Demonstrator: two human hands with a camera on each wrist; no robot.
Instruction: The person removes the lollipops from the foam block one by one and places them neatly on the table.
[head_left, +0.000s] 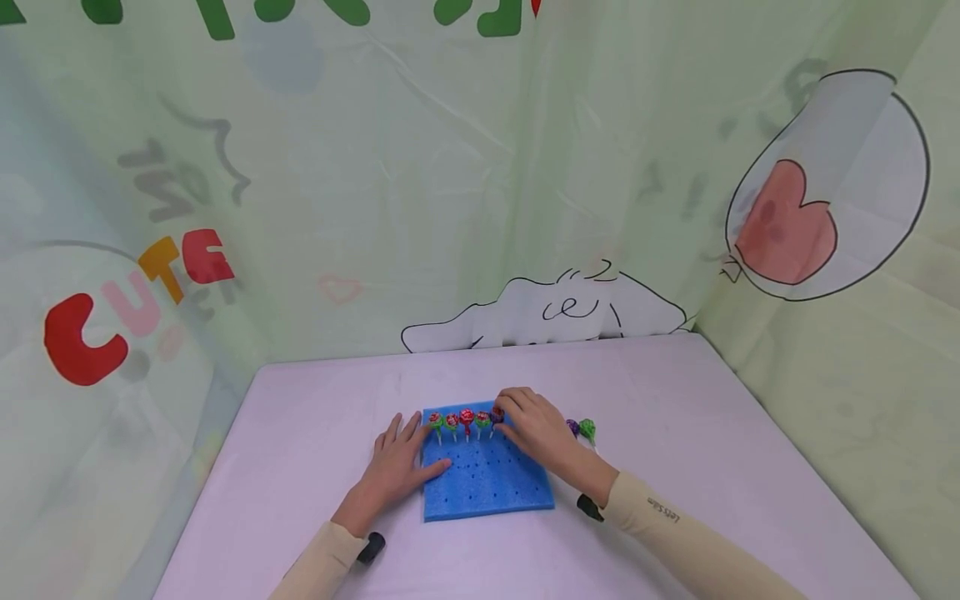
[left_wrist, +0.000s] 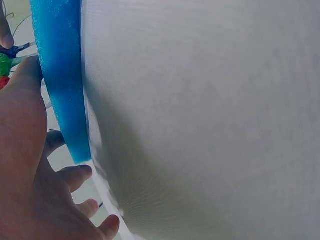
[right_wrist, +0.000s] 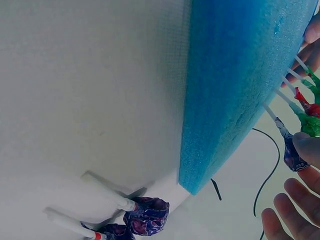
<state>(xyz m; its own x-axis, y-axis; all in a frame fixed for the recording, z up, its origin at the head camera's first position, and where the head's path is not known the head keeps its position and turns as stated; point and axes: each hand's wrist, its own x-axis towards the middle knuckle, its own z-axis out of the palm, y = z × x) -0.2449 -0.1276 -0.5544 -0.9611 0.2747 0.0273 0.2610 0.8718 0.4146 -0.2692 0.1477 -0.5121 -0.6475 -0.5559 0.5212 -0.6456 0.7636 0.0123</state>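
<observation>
Five lollipops (head_left: 467, 417) stand in a row along the far edge of a blue foam board (head_left: 487, 487), which lies on the table (head_left: 637, 383). At the row's right end, the right hand (head_left: 542, 429) pinches the purple lollipop (right_wrist: 292, 156) between thumb and finger, its stick meeting the board. The left hand (head_left: 397, 462), fingers spread, is at the board's left edge. Beyond the right edge, a green lollipop (head_left: 588, 431) lies beside purple lollipops (right_wrist: 146, 216).
</observation>
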